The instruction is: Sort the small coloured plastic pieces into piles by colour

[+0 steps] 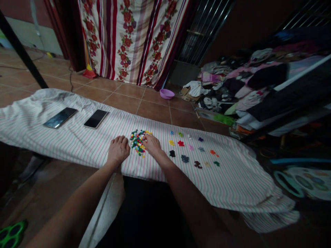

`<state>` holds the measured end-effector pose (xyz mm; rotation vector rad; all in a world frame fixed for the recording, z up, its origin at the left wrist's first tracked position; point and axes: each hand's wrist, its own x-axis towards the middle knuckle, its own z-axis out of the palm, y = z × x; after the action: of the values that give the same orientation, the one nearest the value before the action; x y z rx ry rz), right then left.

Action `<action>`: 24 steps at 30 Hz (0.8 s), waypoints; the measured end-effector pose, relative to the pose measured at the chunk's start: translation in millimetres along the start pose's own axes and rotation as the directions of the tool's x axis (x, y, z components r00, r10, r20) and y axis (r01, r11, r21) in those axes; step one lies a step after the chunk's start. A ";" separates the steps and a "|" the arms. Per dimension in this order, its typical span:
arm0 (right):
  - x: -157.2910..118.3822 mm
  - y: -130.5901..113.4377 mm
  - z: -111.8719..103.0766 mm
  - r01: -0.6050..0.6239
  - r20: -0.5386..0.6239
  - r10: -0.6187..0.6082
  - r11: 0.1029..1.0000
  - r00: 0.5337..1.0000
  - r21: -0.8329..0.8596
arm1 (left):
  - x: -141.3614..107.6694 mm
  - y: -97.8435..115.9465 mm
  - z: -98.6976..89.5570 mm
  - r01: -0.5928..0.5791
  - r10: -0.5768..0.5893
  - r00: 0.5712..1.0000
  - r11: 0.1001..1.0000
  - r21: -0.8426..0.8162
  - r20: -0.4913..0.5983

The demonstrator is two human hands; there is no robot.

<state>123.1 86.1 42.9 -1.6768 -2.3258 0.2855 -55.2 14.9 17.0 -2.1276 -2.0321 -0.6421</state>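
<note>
Indoors, the right hand [153,143] touched colorful pieces [137,140], its grip unclear; the left hand [119,150] lay curled beside them.

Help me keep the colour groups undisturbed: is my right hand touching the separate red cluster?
Apart. The head view shows striped cloth and the yellow cluster between the right hand and the red cluster.
</note>
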 end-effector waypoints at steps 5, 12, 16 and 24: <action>0.3 6.0 3.3 0.041 -0.062 -0.037 0.997 0.997 0.069 | 0.3 0.1 -0.2 0.003 -0.003 1.000 1.000 -0.004 -0.009; -10.4 9.0 5.1 0.052 -0.118 -0.044 0.996 0.992 0.069 | 0.3 -1.1 0.9 -0.006 0.006 1.000 1.000 -0.005 -0.018; -26.2 10.3 -0.6 0.034 -0.149 -0.023 0.997 0.989 0.068 | -0.1 -2.9 2.5 -0.014 0.015 0.999 1.000 0.003 -0.043; -71.7 41.1 -8.2 0.057 -0.319 -0.002 0.985 0.948 0.161 | -1.0 -3.7 2.4 -0.024 0.024 0.998 1.000 0.007 -0.058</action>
<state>184.2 31.1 31.3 -1.4817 -2.0275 0.1833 -58.3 15.1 13.7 -2.1010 -1.9735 -0.6850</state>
